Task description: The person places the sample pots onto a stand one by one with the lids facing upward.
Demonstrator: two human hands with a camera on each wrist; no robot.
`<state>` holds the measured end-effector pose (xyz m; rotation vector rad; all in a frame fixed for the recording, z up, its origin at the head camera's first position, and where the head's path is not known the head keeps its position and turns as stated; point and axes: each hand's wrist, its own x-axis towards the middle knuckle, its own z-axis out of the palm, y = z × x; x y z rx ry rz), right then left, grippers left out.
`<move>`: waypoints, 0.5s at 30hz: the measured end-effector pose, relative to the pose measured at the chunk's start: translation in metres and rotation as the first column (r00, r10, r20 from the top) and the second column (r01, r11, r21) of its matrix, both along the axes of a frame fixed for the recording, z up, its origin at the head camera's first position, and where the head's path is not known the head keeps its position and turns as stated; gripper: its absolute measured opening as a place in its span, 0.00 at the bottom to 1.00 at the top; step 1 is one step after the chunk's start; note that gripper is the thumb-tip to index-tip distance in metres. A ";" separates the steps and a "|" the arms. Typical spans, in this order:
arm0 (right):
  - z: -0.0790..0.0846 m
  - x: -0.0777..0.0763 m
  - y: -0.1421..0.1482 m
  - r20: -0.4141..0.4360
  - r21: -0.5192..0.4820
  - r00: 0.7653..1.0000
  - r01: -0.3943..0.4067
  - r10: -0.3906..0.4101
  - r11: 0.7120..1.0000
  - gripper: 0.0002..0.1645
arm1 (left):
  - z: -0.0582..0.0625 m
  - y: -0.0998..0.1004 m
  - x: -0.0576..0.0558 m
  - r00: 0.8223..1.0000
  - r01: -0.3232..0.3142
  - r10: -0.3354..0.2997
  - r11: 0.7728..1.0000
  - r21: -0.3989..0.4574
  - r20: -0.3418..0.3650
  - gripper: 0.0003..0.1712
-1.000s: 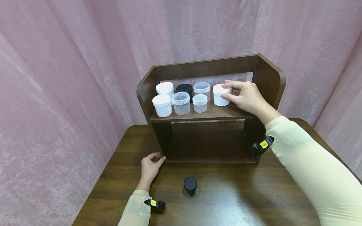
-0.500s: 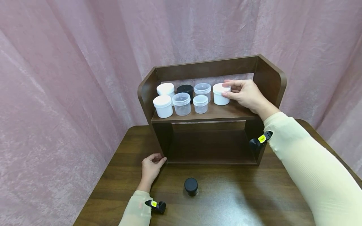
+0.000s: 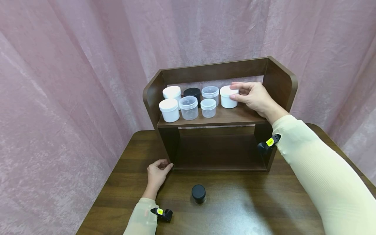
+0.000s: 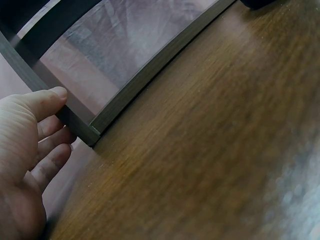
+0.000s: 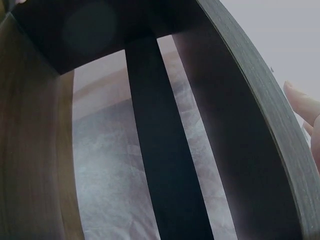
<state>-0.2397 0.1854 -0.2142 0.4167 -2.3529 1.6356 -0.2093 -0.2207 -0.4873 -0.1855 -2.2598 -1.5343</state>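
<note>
My right hand (image 3: 256, 100) grips a white lidded jar (image 3: 227, 101) from its right side, thumb in front and fingers at the lid. That jar is upright at the upper board of a brown wooden shelf (image 3: 211, 124), right of a clear jar (image 3: 210, 94). Whether its base touches the board I cannot tell. Down at the shelf's lower left front corner, my left hand (image 3: 156, 175) pinches the side panel (image 4: 75, 122) between thumb and fingers. Only part of the right hand (image 5: 306, 111) shows in the right wrist view, beyond the board's edge; the jar is hidden there.
Left on the upper board stand white jars (image 3: 169, 112), a black-lidded jar (image 3: 192, 94), and clear jars (image 3: 189, 109) (image 3: 208, 110) in two rows. A small black-lidded jar (image 3: 198, 193) stands on the wooden table (image 3: 229, 209) before the shelf. A pink curtain (image 3: 88, 81) hangs behind.
My right hand has shifted slightly left and back with the white jar, bringing it closer to the clear jar. The left hand keeps its hold on the shelf corner.
</note>
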 end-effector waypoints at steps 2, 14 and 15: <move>0.000 0.000 0.000 -0.001 -0.004 1.000 -0.005 0.005 1.000 0.29 | 0.001 0.000 0.000 1.000 0.000 0.000 1.000 -0.001 -0.003 0.08; -0.004 -0.006 -0.004 -0.034 -0.009 0.999 -0.005 0.004 1.000 0.28 | 0.005 0.000 0.000 1.000 0.002 -0.002 1.000 -0.011 -0.013 0.08; -0.004 -0.006 -0.004 -0.034 -0.010 0.999 -0.003 0.003 1.000 0.27 | 0.005 0.000 0.001 1.000 0.002 -0.002 1.000 -0.013 -0.013 0.08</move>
